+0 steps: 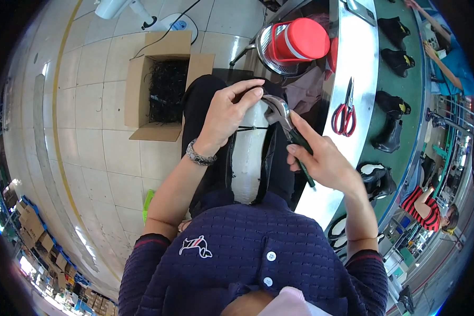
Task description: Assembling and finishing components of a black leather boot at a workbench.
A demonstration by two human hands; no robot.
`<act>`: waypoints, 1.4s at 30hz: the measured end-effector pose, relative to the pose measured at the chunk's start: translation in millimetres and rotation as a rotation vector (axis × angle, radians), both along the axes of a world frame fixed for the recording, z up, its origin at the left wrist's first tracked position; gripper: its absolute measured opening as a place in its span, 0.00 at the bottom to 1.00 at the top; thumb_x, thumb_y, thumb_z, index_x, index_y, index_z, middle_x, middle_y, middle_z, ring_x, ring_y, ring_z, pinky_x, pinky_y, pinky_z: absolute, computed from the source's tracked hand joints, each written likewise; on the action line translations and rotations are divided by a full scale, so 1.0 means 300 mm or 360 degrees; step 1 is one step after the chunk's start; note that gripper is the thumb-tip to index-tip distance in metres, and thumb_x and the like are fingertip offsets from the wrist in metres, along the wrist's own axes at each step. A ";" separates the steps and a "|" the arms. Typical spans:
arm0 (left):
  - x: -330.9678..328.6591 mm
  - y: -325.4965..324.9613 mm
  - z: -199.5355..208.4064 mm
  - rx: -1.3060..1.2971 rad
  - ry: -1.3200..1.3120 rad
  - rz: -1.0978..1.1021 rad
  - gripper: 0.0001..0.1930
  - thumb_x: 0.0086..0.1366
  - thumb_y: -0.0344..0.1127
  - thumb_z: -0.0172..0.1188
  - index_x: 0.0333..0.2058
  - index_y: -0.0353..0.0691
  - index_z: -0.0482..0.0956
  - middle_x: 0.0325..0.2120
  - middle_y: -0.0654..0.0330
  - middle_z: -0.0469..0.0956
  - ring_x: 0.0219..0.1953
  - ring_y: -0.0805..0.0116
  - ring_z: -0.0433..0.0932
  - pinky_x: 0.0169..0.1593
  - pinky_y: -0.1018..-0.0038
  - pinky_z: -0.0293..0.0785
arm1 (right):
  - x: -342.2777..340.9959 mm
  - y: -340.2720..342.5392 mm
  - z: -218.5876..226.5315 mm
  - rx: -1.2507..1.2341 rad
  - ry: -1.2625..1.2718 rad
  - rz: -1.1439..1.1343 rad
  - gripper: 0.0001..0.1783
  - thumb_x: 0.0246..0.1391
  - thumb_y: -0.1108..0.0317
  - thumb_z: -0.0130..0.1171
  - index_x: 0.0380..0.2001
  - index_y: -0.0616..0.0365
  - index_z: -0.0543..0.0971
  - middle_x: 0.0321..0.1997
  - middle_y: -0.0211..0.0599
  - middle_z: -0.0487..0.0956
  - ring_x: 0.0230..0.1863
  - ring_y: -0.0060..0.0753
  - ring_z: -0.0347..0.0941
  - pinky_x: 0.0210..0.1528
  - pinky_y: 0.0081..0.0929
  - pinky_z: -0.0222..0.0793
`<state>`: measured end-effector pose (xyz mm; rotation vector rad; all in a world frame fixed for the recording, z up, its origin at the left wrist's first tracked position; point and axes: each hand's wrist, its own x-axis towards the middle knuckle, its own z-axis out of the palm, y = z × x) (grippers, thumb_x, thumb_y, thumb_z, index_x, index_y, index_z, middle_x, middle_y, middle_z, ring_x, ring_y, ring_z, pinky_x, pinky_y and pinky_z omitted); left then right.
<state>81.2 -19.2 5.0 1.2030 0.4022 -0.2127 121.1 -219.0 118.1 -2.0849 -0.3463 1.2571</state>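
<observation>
My left hand (229,111) pinches the top edge of a black shoe upper (268,158) held over a white form (249,152) on my lap. A beaded bracelet sits on that wrist. My right hand (321,158) grips metal pliers with dark green handles (285,122); the jaws bite the upper's edge right beside my left fingertips. A thin black lace (246,128) runs across the white form between the hands.
Red-handled scissors (344,113) lie on the metal bench edge to the right. Black boots (391,126) ride the green conveyor beyond it. An open cardboard box (166,87) of black laces stands on the tiled floor at left. A red container (299,39) sits ahead. Other people work at far right.
</observation>
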 end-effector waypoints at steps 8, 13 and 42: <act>-0.022 -0.024 -0.007 0.0417 -0.0285 0.0075 0.17 0.67 0.37 0.56 0.51 0.37 0.77 0.49 0.53 0.79 0.45 0.74 0.77 0.50 0.78 0.69 | -0.040 0.076 -0.096 0.0077 -0.1537 0.0048 0.39 0.55 0.74 0.57 0.68 0.48 0.54 0.34 0.53 0.79 0.29 0.53 0.79 0.31 0.43 0.74; -0.038 0.027 -0.024 0.0328 -0.0277 -0.0040 0.19 0.68 0.36 0.52 0.55 0.38 0.73 0.53 0.54 0.76 0.51 0.71 0.75 0.55 0.77 0.67 | -0.015 0.094 0.000 0.0002 -0.1239 0.0320 0.39 0.55 0.74 0.56 0.68 0.48 0.54 0.28 0.51 0.80 0.26 0.51 0.79 0.28 0.42 0.75; -0.062 0.100 0.005 0.0104 -0.0135 -0.0361 0.26 0.65 0.28 0.53 0.62 0.36 0.65 0.53 0.62 0.72 0.50 0.77 0.70 0.57 0.77 0.62 | -0.121 -0.035 -0.134 0.0011 -0.1021 0.0007 0.36 0.60 0.71 0.53 0.69 0.45 0.54 0.27 0.42 0.79 0.23 0.37 0.76 0.30 0.32 0.73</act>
